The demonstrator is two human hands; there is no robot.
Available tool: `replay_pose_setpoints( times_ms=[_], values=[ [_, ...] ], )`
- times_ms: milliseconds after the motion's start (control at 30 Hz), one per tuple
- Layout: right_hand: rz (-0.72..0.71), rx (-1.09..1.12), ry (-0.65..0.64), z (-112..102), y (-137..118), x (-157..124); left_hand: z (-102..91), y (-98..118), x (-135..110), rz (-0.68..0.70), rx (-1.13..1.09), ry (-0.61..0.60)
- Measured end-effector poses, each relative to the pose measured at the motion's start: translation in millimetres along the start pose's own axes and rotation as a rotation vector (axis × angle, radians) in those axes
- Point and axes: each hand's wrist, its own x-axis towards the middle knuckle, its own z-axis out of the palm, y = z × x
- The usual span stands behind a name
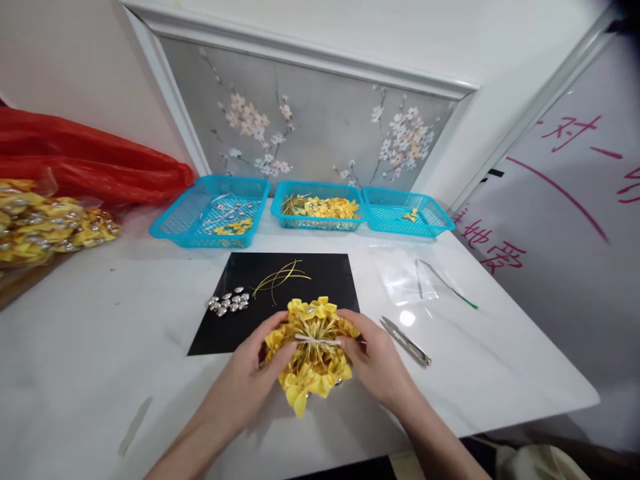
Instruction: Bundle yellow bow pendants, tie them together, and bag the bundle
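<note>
Between my two hands is a round bunch of yellow fabric flowers (310, 380), with gold wire stems gathered at its middle and a pale tie across them. My left hand (267, 353) grips its left side, thumb near the tie's left end. On the right side my right hand (370, 353) holds it too, fingers curled round the petals. Behind the bunch lies a black mat (320, 280). Several silver beads (230, 302) and some loose gold wires (281, 277) rest on the mat. Thread snips (406, 341) lie right of my right hand.
Three blue baskets stand along the wall: the left one (200, 235), the middle one (320, 225) with yellow flowers, the right one (435, 227). A clear plastic bag (400, 280) and a green tie (463, 298) lie to the right. Bagged yellow flowers (50, 223) sit far left.
</note>
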Motion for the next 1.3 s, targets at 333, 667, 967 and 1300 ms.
replay_pose_setpoints(
  times_ms=[333,667,967,1300],
  values=[
    [-0.041,0.084,-0.019,2.5,-20.2,1.0,4.2,3.2,-11.6,0.105,-0.02,-0.003],
    [-0.108,-0.305,0.148,-23.3,-29.4,-18.6,-7.3,-4.3,-25.7,0.318,0.471,0.287],
    [0.058,-0.603,-0.022,43.3,-52.8,-11.8,12.9,-6.1,-24.3,0.434,0.435,0.169],
    [0.113,-0.13,0.032,25.2,-57.2,-12.6,-7.3,-9.3,-43.4,0.503,0.329,0.331]
  ],
)
